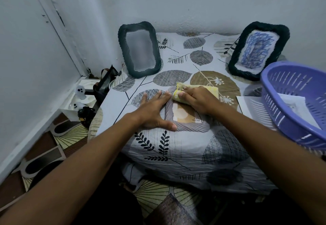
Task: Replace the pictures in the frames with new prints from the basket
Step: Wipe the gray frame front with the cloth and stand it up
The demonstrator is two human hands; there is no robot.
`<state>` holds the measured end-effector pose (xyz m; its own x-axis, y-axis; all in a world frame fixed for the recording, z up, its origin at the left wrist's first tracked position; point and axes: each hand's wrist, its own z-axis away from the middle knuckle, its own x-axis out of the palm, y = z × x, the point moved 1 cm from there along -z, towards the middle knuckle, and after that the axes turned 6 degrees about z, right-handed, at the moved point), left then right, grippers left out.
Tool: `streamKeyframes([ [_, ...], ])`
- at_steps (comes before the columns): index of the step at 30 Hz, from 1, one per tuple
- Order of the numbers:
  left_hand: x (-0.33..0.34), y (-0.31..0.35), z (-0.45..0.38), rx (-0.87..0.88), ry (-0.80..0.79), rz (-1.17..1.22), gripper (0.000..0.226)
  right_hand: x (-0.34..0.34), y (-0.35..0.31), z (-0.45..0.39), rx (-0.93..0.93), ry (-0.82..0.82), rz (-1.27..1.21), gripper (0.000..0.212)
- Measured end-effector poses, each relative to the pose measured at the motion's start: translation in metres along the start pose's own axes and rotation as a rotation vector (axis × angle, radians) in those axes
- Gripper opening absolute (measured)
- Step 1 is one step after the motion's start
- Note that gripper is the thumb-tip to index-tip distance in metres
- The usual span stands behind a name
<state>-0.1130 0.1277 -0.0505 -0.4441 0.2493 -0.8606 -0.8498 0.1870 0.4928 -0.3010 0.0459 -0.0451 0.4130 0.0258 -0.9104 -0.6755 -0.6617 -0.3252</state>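
two hands work the grey frame [187,117] near the worktop's front edge: left hand [155,112] flat, steadying; right hand [197,99] clutching a yellow cloth [195,90], best wiped gently.

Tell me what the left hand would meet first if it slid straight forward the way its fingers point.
Mostly bare leaf-print tablecloth. The left hand points up and slightly right, between the empty dark frame and the scribble-print frame; likely the wall first, though depth is unclear.
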Motion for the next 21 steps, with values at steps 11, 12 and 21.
streamKeyframes([
  [11,0.003,-0.007,-0.005,0.032,0.016,0.001,0.132,0.001,-0.008,-0.007,0.003,-0.105,-0.093,0.078],
  [12,0.003,-0.008,-0.005,0.035,0.016,0.006,0.133,0.001,-0.008,-0.008,0.002,-0.105,-0.096,0.073],
  [21,0.005,-0.012,-0.008,0.028,0.035,0.024,0.134,-0.007,-0.014,-0.006,-0.021,-0.094,-0.115,0.052],
])
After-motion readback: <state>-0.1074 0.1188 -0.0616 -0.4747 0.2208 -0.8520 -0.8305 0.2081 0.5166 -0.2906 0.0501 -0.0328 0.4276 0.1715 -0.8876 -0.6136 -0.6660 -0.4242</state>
